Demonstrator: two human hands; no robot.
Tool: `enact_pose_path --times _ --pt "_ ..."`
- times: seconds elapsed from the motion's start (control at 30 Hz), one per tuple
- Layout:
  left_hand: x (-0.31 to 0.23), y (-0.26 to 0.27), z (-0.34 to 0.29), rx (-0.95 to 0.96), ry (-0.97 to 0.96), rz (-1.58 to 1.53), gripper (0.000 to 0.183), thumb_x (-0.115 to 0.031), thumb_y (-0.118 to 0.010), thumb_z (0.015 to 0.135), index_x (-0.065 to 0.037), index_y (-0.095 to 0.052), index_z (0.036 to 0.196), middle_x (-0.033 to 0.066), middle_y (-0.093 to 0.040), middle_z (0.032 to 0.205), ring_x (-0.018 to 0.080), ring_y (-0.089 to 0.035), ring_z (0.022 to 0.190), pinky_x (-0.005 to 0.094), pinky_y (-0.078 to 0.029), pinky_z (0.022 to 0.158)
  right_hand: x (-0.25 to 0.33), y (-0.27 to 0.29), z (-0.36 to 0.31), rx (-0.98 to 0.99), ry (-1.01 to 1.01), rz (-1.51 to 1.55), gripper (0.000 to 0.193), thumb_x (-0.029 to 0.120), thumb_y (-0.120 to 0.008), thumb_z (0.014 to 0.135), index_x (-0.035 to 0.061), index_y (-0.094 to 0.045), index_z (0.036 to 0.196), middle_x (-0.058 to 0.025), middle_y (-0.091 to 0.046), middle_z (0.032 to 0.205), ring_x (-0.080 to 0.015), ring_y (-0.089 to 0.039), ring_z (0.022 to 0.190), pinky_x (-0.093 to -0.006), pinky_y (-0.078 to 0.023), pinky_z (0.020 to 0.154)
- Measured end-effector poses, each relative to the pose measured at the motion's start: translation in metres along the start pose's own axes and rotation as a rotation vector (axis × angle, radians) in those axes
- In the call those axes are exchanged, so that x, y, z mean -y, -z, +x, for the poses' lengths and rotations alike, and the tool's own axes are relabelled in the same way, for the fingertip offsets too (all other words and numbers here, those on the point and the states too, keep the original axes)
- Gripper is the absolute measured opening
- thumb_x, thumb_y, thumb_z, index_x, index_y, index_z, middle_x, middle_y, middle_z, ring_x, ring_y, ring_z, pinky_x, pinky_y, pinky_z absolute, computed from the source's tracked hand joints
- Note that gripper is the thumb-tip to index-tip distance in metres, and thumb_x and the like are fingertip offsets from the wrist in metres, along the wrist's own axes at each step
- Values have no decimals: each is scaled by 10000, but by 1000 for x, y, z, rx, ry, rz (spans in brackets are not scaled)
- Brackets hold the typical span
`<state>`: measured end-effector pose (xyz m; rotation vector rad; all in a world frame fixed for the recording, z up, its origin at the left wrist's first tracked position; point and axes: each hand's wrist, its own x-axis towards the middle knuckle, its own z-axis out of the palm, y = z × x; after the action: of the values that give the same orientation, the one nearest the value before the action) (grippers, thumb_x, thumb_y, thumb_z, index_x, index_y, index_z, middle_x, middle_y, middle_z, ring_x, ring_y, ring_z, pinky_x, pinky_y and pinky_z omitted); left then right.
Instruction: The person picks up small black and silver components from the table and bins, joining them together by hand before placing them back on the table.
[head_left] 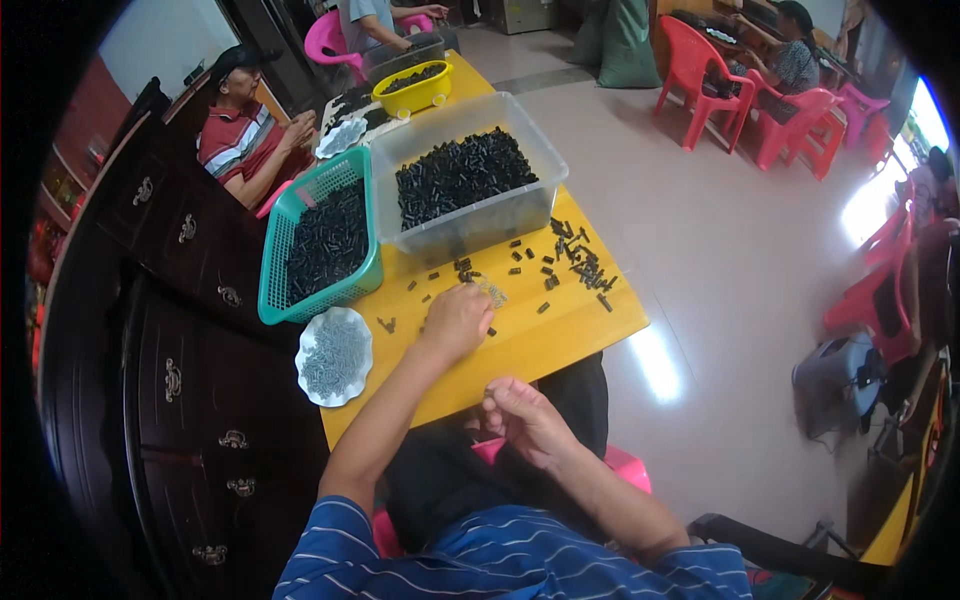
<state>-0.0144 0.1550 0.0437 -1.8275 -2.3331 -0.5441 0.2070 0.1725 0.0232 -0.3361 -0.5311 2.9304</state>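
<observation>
My left hand [460, 322] rests on the yellow table, its fingers curled down among small black plastic pieces [465, 268]. Right beside its knuckles lies a little heap of thin shiny metal pins [490, 291]. What those fingers hold, if anything, is hidden beneath the hand. Over my lap, just off the table's near edge, my right hand [530, 422] is closed in a pinch. Something tiny may be between thumb and forefinger, too small to name. More loose black pieces [585, 262] are scattered toward the table's right edge.
A clear plastic bin [480, 235] and a green basket [372, 262], both full of black pieces, stand beyond my hands. A white scalloped dish [364, 372] holds metal pins. Dark cabinets [150, 330] flank the left. Another person [245, 130] sits at the table's far left.
</observation>
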Motion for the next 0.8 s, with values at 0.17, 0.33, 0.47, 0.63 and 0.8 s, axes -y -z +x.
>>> enact_pose_path --times 0.17,0.33,0.47,0.63,0.8 --pt "-9 22 -2 -55 45 -182 111 -145 -690 878 -43 -655 907 141 -678 901 347 -663 860 463 -523 751 2 0 1 18 29 -7 156 204 -630 1029 87 -622 1131 -15 -681 954 -84 -636 762 -226 -533 726" --pt "-34 65 -33 -57 199 -541 74 -72 -678 898 -16 -661 943 122 -702 879 252 -680 749 348 -524 672 4 -5 0 27 48 -16 149 193 -633 1025 90 -623 1130 -19 -684 961 -82 -639 768 -238 -535 737" --pt "-51 86 -63 -19 236 -670 128 -12 -677 887 3 -681 1014 53 -702 871 99 -663 748 253 -518 678 4 -2 -1 -3 32 -33 149 187 -646 1015 95 -622 1129 -25 -695 985 -82 -644 774 -250 -537 745" --pt "-60 90 -91 16 352 -882 104 -11 -696 884 10 -681 985 22 -704 887 58 -640 765 211 -512 698 1 -4 -2 12 20 -35 141 174 -651 1009 98 -619 1123 -28 -704 999 -81 -649 782 -260 -537 749" --pt "-68 94 -97 30 298 -869 127 -13 -717 854 1 -671 972 17 -685 826 71 -631 730 232 -507 678 -2 -2 -1 28 22 -65 122 174 -649 1007 101 -621 1101 -22 -702 996 -79 -642 775 -260 -525 734"
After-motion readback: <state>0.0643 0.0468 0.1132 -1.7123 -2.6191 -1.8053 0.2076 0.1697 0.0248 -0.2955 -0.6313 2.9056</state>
